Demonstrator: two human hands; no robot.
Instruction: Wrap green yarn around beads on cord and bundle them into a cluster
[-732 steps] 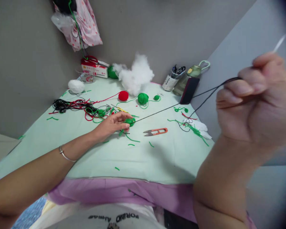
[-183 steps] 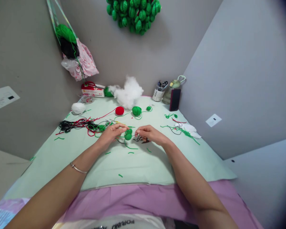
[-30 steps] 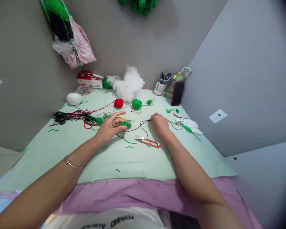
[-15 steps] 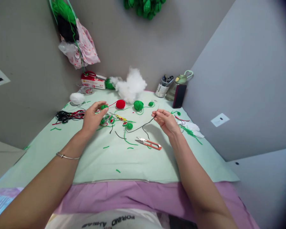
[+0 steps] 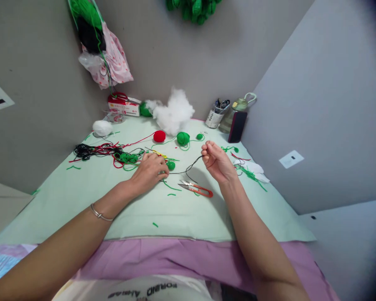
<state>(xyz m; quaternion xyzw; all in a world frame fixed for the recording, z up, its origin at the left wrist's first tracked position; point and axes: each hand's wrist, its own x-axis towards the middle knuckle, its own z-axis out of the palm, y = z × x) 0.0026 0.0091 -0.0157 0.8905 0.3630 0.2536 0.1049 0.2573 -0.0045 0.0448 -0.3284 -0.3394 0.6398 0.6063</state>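
Two hands apart: right hand (image 5: 217, 161) pinches limp, light black thread (image 5: 189, 167) near its end; left hand (image 5: 150, 169) rests by the soft green ball (image 5: 171, 165), grip unclear.

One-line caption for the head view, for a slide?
Head view: left hand touches a small green yarn ball while right hand pinches black thread beside red snips on the table.

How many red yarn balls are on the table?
1: the round red yarn ball lies beyond the left hand, beside the green yarn ball. Others could hide under tangled threads.
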